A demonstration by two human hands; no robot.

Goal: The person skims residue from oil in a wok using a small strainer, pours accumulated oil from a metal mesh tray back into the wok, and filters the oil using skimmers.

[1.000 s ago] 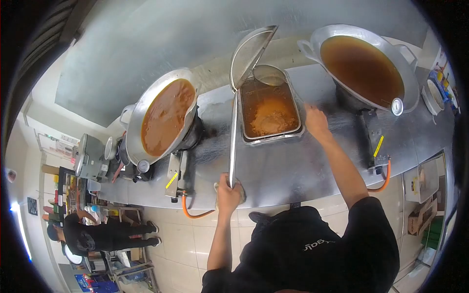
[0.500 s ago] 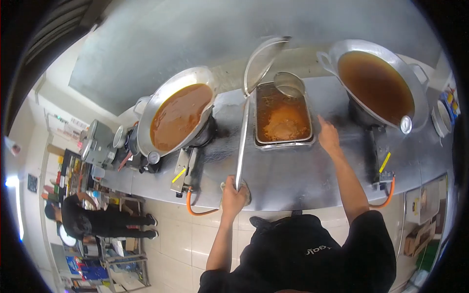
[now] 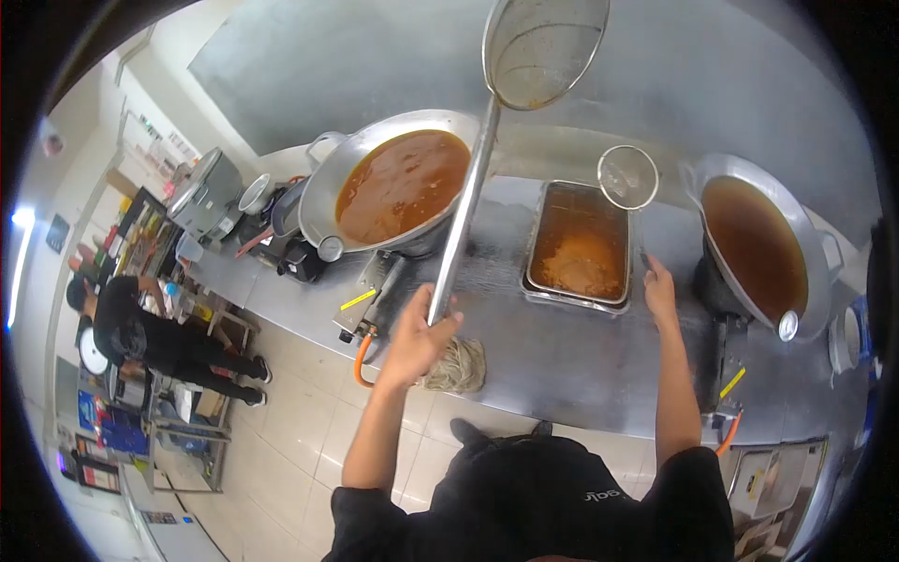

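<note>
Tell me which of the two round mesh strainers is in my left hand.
The larger strainer, on the long silver handle your left hand grips; the smaller strainer is by the rectangular metal tray.

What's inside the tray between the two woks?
The tray holds brown liquid with a paler mass toward its near side. What lies beneath the mass is hidden.

Left hand (image 3: 420, 339) closed; right arm (image 3: 676, 384) (forearm bare) reaching forward.

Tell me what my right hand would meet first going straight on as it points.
Probably the small round mesh skimmer, just ahead of your right hand; depth is unclear, as is whether the hand holds its handle.
</note>
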